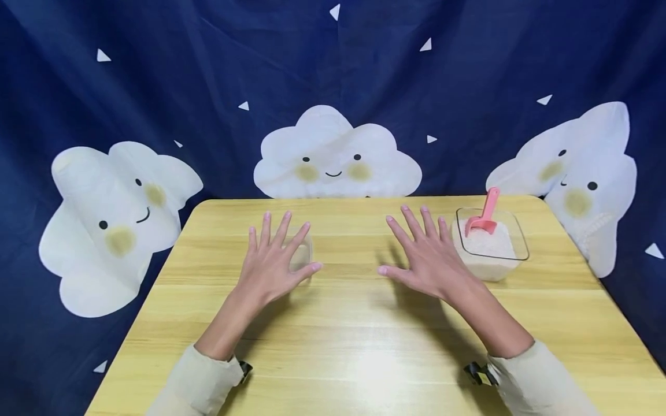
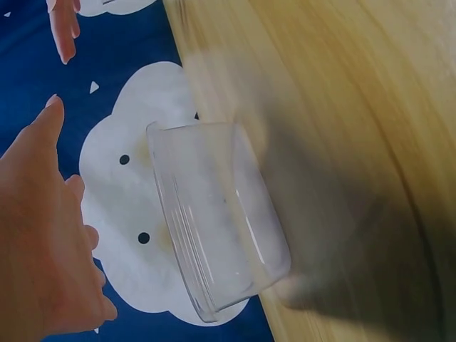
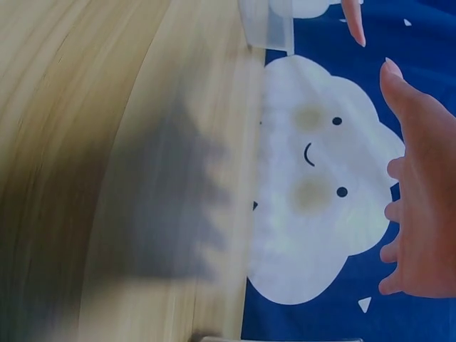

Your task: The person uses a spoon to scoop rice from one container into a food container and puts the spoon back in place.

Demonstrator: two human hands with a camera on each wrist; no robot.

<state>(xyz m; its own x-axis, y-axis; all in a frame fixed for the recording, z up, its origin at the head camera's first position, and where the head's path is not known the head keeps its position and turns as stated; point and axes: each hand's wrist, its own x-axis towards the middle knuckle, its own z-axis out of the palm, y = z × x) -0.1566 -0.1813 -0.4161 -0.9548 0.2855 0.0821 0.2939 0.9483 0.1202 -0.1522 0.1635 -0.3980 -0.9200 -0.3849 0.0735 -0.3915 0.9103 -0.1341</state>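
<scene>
Both hands hover palm down over the wooden table with fingers spread. My left hand (image 1: 272, 263) hangs above a clear plastic container (image 2: 214, 214) and partly hides it in the head view. The left wrist view shows that container standing on the table with a see-through wall and a rim at its top. To the right, my right hand (image 1: 429, 257) holds nothing and is nearest a clear square container (image 1: 489, 268) filled with white powder or grains. A pink scoop (image 1: 488, 209) stands in that container, its handle pointing up and its bowl on the white contents.
The light wooden table (image 1: 354, 323) reaches back to a dark blue curtain (image 1: 218, 69) printed with smiling white clouds. A small black device (image 1: 481, 374) sits at the right cuff, and another black device (image 1: 245, 370) at the left cuff.
</scene>
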